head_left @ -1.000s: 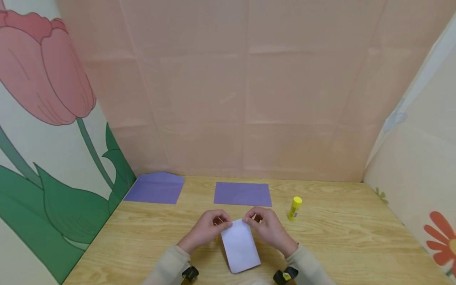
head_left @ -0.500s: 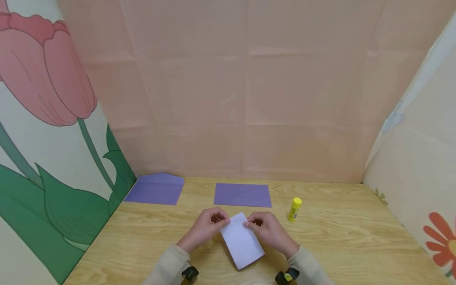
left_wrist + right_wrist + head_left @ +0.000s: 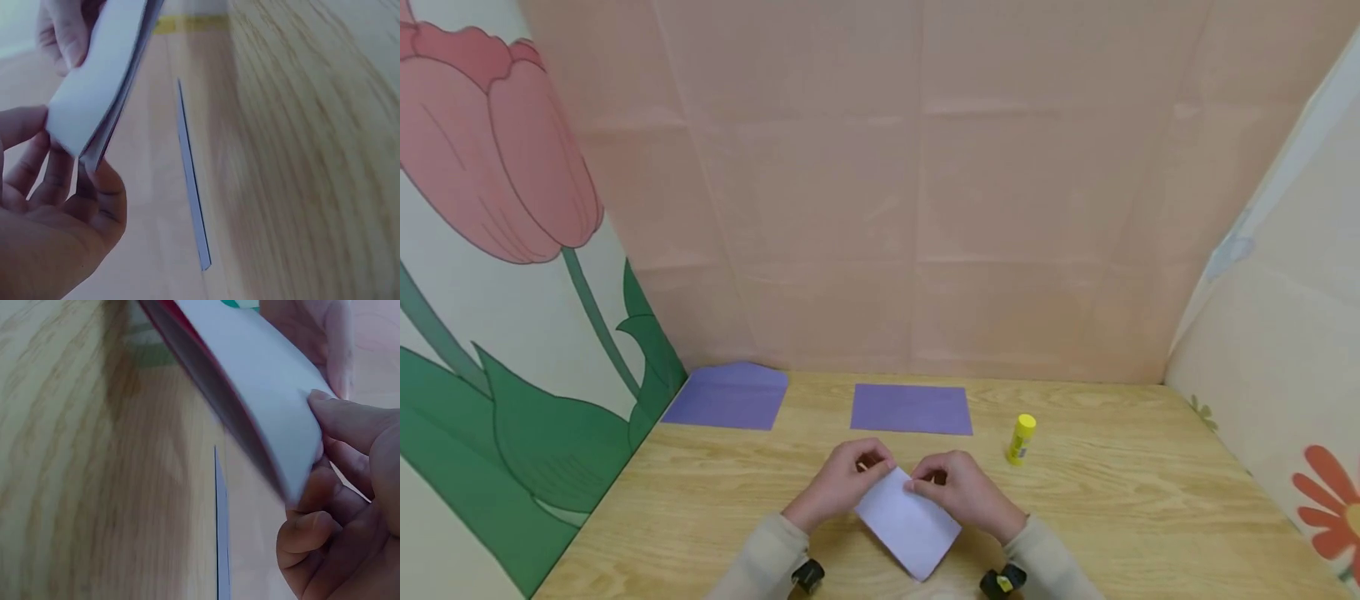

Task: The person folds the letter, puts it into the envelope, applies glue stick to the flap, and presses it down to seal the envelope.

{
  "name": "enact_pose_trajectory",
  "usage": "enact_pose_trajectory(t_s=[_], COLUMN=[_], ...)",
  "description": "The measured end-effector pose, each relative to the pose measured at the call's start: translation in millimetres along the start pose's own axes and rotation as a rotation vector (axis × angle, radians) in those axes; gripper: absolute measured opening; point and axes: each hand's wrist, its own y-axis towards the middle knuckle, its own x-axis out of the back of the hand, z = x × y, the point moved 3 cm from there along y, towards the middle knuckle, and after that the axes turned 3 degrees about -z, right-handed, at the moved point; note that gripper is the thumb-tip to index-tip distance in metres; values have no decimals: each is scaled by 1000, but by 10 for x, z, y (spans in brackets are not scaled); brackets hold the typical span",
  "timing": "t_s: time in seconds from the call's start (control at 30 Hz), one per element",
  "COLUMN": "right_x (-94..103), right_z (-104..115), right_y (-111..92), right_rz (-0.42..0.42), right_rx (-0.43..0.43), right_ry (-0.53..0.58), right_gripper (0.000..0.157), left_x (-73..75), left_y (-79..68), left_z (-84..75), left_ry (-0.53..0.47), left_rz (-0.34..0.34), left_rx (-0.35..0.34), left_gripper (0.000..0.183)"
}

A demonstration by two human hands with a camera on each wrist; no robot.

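Observation:
Between both hands is a white folded card (image 3: 910, 529), held tilted over the table near its front. My left hand (image 3: 842, 482) pinches its upper left corner between thumb and fingers. On the upper right edge, my right hand (image 3: 968, 493) pinches the card too, thumb on the white face. The wrist views show the card's layers (image 3: 119, 94) standing slightly apart along one long side. A reddish inner edge (image 3: 178, 322) shows between the layers in the right wrist view.
A purple envelope (image 3: 726, 402) with its flap raised lies at the back left of the wooden table (image 3: 1150, 500). Beside it, at the back middle, lies a flat purple rectangle (image 3: 912, 410). A yellow glue stick (image 3: 1021, 440) stands upright beyond the right hand.
The card has turned in the hands, its lower end swinging to the right. Over the last half second it has also come down nearer the body, and the left hand has shifted slightly right.

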Motion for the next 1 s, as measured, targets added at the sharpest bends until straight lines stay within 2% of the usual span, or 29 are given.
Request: enact_pose_trajectory(t_s=[0.3, 0.43, 0.57, 0.8, 1.0], right_x=[47, 54, 79, 120, 147], right_z=[-51, -84, -105, -138, -172], right_y=[-5, -7, -15, -21, -16], right_rz=[33, 24, -6, -116, -172], right_rx=[16, 7, -35, -74, -128], right_ry=[14, 21, 28, 71, 157], right_gripper=[9, 11, 15, 14, 16], left_x=[162, 262, 325, 392, 424], left_y=[42, 1, -41, -39, -71], left_z=[57, -126, -255, -128, -60], left_ry=[-64, -95, -86, -145, -145], left_rz=[-133, -156, -158, -127, -83], left_rx=[21, 42, 84, 134, 151], left_gripper=[8, 10, 12, 19, 19])
